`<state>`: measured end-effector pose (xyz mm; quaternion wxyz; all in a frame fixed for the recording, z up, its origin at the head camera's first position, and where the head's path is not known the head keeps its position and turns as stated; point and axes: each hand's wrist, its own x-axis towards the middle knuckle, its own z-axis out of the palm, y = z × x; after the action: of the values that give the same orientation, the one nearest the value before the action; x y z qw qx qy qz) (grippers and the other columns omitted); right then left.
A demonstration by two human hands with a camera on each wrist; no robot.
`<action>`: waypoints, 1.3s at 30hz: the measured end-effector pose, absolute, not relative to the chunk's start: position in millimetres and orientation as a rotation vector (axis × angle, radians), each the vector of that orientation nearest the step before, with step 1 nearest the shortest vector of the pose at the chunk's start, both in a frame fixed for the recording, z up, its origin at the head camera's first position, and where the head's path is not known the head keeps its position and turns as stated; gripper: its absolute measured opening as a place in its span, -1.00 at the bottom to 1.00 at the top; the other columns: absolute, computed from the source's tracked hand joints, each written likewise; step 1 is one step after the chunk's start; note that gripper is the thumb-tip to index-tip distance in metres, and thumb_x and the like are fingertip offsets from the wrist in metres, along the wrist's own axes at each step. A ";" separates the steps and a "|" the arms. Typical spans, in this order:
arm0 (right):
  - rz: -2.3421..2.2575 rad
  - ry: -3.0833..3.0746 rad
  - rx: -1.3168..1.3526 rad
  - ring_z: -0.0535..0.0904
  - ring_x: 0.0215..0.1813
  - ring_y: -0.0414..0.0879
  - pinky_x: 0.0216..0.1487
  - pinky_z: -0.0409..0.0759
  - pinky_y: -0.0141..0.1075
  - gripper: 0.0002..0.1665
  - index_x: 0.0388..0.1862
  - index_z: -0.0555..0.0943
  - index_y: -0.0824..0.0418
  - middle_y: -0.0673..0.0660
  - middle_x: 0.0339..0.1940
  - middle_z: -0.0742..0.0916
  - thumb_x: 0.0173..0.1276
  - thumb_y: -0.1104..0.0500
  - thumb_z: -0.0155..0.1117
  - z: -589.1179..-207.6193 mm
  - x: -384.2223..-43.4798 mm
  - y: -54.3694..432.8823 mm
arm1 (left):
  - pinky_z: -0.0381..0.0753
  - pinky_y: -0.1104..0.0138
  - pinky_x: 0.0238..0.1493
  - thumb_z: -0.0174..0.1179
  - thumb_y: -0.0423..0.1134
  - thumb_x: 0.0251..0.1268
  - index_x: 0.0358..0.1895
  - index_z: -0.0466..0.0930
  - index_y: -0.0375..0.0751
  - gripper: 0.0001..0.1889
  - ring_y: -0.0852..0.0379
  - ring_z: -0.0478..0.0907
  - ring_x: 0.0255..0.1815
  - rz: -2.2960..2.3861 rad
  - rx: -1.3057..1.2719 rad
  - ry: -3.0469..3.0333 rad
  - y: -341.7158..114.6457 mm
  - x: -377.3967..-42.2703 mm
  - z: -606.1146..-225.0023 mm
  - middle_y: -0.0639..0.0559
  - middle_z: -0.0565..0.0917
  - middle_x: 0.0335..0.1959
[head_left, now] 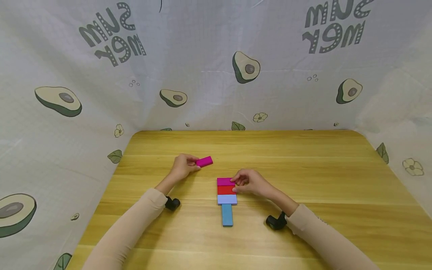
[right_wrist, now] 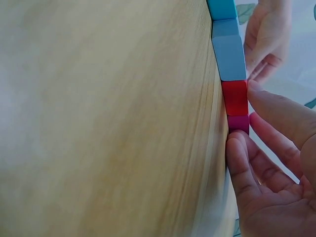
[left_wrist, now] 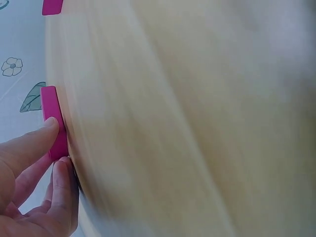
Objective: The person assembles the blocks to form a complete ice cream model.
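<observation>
My left hand (head_left: pixel 183 165) pinches a magenta rectangular block (head_left: pixel 204 161) by its left end, thumb against fingertips, just over or on the table. To the right and nearer lies a joined set of flat blocks: a second magenta block (head_left: pixel 224 182), a red block (head_left: pixel 225 190) and a lavender-blue block (head_left: pixel 227 199) stacked crosswise, with a blue block (head_left: pixel 227 215) lengthwise below them. At the right end of the upper two is my right hand (head_left: pixel 251 182). In the right wrist view its thumb touches the red block (right_wrist: pixel 235 98), and its curled fingers grip the far side of the magenta block (right_wrist: pixel 238 123).
The wooden table (head_left: pixel 320 165) extends around the blocks on all sides. A white curtain (head_left: pixel 209 78) printed with avocados hangs behind it and along both sides. Black wrist mounts (head_left: pixel 173 204) stick out from under both sleeves, close above the tabletop.
</observation>
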<state>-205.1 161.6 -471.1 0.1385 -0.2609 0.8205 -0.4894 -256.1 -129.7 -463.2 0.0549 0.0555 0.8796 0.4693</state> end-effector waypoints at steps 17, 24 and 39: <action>-1.417 2.370 -0.762 0.58 -0.23 -0.05 -0.15 0.65 -0.35 -0.73 -0.11 0.69 0.39 0.17 -0.23 0.71 0.22 0.35 0.49 -472.8 -205.8 162.0 | 0.70 0.28 -0.09 0.41 -0.48 0.17 -0.01 0.70 -0.47 -0.69 -0.01 0.68 -0.17 1.453 0.277 2.617 -114.3 -248.9 -463.5 -0.27 0.72 -0.09; -1.406 2.377 -0.751 0.57 -0.23 -0.04 -0.15 0.65 -0.35 -0.73 -0.11 0.69 0.39 0.17 -0.21 0.72 0.21 0.34 0.49 -472.9 -206.2 162.4 | 0.70 0.31 -0.12 0.41 -0.50 0.15 -0.02 0.70 -0.48 -0.69 0.04 0.67 -0.21 1.459 0.309 2.584 -109.2 -248.5 -465.5 -0.24 0.73 -0.11; -1.424 2.371 -0.769 0.58 -0.23 -0.02 -0.14 0.65 -0.34 -0.73 -0.12 0.69 0.39 0.18 -0.20 0.73 0.20 0.34 0.50 -473.2 -206.7 162.3 | 0.70 0.31 -0.11 0.43 -0.49 0.14 -0.04 0.71 -0.47 -0.71 0.01 0.69 -0.16 1.425 0.354 2.582 -100.9 -245.1 -464.6 -0.25 0.73 -0.11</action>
<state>-206.7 162.3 -473.2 0.1350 -0.2654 0.8184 -0.4915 -245.1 -100.9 -464.6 0.0854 0.1186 0.8661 0.4780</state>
